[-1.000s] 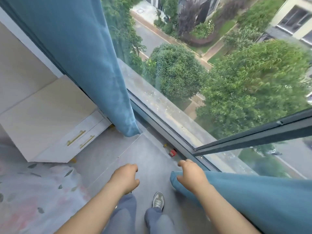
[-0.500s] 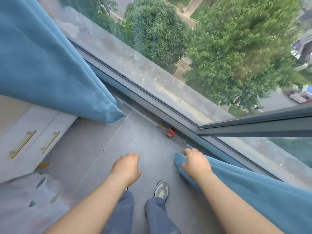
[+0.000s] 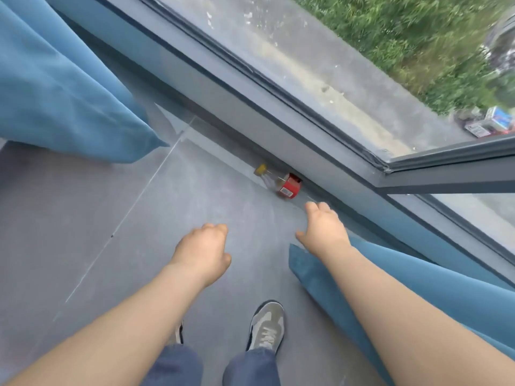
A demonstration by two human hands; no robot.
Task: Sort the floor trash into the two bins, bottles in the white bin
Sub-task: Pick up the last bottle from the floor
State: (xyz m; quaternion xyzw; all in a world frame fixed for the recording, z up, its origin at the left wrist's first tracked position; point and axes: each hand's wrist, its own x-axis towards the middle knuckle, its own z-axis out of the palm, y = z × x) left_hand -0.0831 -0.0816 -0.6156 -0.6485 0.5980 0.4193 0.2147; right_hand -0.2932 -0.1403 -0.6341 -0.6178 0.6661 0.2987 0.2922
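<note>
I get soft, even daylight from the far window (image 3: 306, 59); shadows are faint, the far-right greenery (image 3: 412, 37) is motion-blurred, and the edges bow.

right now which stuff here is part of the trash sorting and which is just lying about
Part of the job:
bottle with yellow cap and red label, lying on the floor by the window frame; neither bin is in view

Just there:
left curtain
right curtain
grey shoe

Left shoe (image 3: 179, 333) mostly hidden behind left forearm (image 3: 125, 324). Bottle (image 3: 278, 181) label print too small for us to read. Greenery (image 3: 418, 45) outside blurred. Left curtain (image 3: 55, 79), right curtain (image 3: 418, 291) cut off by edges.
</note>
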